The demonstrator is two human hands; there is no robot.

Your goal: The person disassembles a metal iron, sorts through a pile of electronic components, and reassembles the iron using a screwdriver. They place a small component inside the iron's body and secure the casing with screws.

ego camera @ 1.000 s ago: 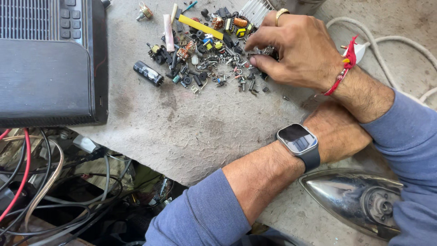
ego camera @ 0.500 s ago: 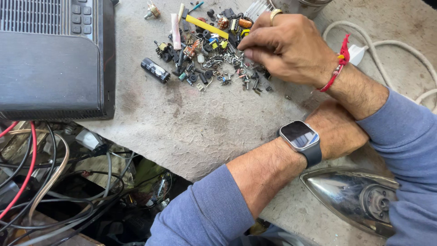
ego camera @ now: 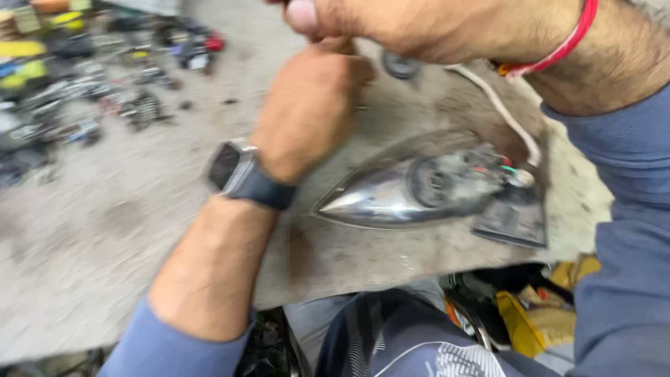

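Head view: iron (ego camera: 419, 185) lies below both hands' fingers (ego camera: 349, 70).

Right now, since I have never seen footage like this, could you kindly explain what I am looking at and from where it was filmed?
One camera, worn on a person's head, looks down at their own two bare hands; no machine is involved. The picture is motion-blurred. The left hand, with a smartwatch on its wrist, is closed in a loose fist above a grey worktop. The right hand, with a red thread on its wrist, reaches across the top edge. Whether either hand holds anything is too blurred to tell. On the worktop lies an opened metal clothes iron with a white cord, and far left a scatter of small electronic parts.
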